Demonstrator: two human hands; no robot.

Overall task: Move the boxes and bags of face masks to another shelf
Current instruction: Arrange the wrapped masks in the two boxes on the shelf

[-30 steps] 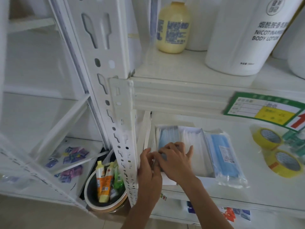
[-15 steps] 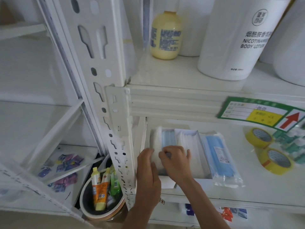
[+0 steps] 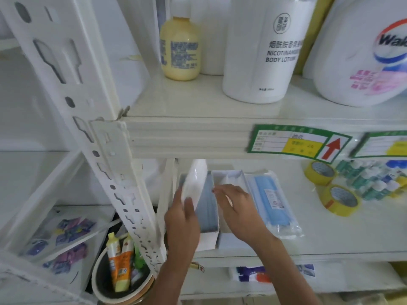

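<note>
1. Head view: the left hand (image 3: 181, 221) is gripping the raised flap (image 3: 193, 181) of the open mask box (image 3: 206, 216), thumb curled over the flap's near edge, tilting it up and away from the blue masks inside.
2. The right hand (image 3: 239, 211) is hovering just right of that box, fingers relaxed and slightly spread, holding nothing; whether the fingertips are touching the box wall I cannot tell.
3. A second box (image 3: 229, 179) is lying under the right hand's fingers, and a bag (image 3: 274, 201) of blue masks is lying just beyond the right hand's outer side, on the same shelf (image 3: 330, 238).
4. To do this well, I judge: fold the flap down first so no masks spill, then clamp the box from both sides and slide it toward the shelf's front edge.
5. The post (image 3: 132, 194) is standing close to the left hand; lifting clear of it matters.
</note>
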